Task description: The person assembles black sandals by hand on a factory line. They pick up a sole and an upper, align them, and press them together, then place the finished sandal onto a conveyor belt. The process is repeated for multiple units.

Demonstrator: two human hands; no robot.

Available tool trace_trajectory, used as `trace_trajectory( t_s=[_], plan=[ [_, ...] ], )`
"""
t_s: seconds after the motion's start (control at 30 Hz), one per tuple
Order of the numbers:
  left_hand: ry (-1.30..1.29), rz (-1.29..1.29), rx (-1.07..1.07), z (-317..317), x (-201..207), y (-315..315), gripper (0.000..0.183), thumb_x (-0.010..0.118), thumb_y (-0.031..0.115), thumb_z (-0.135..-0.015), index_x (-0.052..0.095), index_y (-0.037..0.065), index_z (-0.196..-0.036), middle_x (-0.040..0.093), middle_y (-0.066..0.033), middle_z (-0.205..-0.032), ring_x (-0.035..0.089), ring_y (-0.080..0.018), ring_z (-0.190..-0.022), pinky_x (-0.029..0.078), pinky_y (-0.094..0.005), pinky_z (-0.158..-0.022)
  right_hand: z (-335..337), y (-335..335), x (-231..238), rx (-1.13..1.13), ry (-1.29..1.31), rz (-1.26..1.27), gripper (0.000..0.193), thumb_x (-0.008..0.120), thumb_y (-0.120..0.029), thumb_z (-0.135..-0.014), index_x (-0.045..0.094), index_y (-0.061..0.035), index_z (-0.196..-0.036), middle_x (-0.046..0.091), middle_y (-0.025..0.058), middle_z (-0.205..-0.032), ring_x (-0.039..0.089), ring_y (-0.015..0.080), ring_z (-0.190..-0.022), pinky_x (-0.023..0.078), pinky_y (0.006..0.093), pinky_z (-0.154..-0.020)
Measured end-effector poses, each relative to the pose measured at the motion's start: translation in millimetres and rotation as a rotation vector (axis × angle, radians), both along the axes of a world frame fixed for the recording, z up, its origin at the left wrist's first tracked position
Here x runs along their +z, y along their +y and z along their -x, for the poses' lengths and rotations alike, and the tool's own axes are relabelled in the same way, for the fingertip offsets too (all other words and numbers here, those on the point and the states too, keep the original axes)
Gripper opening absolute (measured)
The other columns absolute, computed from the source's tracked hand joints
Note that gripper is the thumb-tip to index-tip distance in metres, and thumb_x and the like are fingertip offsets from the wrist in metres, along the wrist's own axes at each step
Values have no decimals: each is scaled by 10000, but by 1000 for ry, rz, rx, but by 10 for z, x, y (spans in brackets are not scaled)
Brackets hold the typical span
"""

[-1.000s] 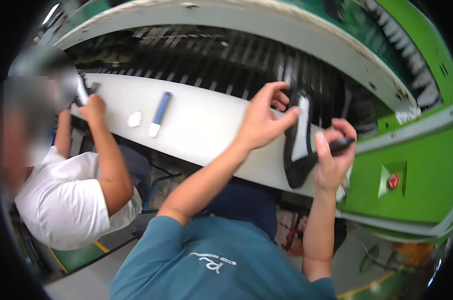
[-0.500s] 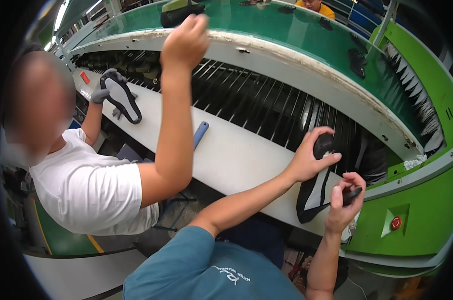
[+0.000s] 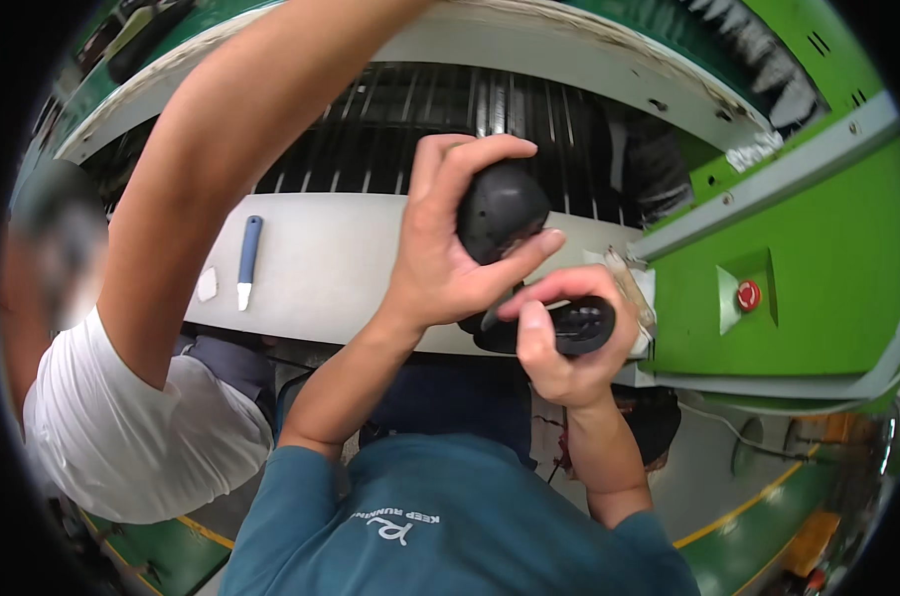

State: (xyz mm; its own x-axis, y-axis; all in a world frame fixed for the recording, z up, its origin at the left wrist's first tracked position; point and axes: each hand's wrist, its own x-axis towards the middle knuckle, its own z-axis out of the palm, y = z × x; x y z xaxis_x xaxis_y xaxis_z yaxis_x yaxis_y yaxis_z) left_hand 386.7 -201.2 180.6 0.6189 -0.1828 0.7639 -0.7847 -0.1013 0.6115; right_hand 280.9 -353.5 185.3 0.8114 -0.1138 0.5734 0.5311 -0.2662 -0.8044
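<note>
My left hand point(image 3: 445, 238) is closed around the rounded black end of a shoe point(image 3: 503, 209), fingers over its far side and thumb across the near side. The shoe is held up over the white work shelf, and most of its length is hidden. Close by on the right, my right hand point(image 3: 579, 343) is curled around a black piece with a glossy oval end point(image 3: 587, 323). A small grey tip shows near its index finger. Whether this piece is part of the shoe or a separate tool is unclear.
On the white shelf point(image 3: 341, 268) lie a blue-handled bladed tool point(image 3: 250, 248) and a small white scrap point(image 3: 208, 285). Metal rollers point(image 3: 371, 119) run behind. A co-worker's arm point(image 3: 222, 139) reaches across on the left. The green machine point(image 3: 688, 318) at right bears a red button point(image 3: 748, 295).
My view has swung right and down. The shoe has been turned, so its grey underside no longer shows. My hands have come closer together. The co-worker's arm now crosses the upper left.
</note>
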Motion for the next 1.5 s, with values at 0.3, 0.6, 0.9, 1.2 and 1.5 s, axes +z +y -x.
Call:
trace_trajectory(
  t_s=[0.3, 0.6, 0.9, 1.2, 1.5],
  plan=[
    [52, 29, -39, 105, 11, -26, 669, 973, 189, -768, 686, 100, -1366, 616, -119, -1238, 584, -287, -1196, 527, -404, -974, 7, 41, -20, 3, -74, 30, 96, 744, -44, -924, 669, 2, -963, 767, 111, -727, 740, 150, -648, 611, 305, -642],
    [395, 221, -250, -160, -247, 45, 617, 541, 603, -1116, 620, 53, -1384, 627, -95, -1223, 607, -178, -1114, 499, -346, -993, -131, 199, -443, -309, -128, 70, 758, 1015, -253, -768, 611, 25, -1346, 685, 149, -1133, 727, 287, -947, 609, 385, -844],
    [542, 323, -311, -235, -281, 61, 790, 150, 667, -1182, 625, 48, -1311, 692, -50, -1034, 659, -138, -963, 539, -303, -901, -525, 324, -444, -377, -193, 169, 805, 1016, -337, -754, 693, 22, -1398, 607, 104, -1110, 651, 247, -931, 576, 380, -777],
    [542, 284, -266, -208, -246, 72, 850, 154, 748, -1147, 599, 46, -1327, 660, -40, -1036, 636, -116, -937, 530, -264, -848, -513, 319, -418, -380, -169, 190, 759, 1039, -253, -707, 735, 14, -1349, 613, 89, -1144, 684, 223, -968, 605, 362, -810],
    [531, 280, -256, -213, -258, 70, 861, 135, 746, -1147, 595, 44, -1337, 661, -46, -1047, 637, -122, -945, 527, -260, -858, -509, 322, -402, -368, -132, 175, 756, 1039, -229, -688, 742, 5, -1342, 615, 83, -1124, 684, 219, -957, 603, 357, -803]
  ],
)
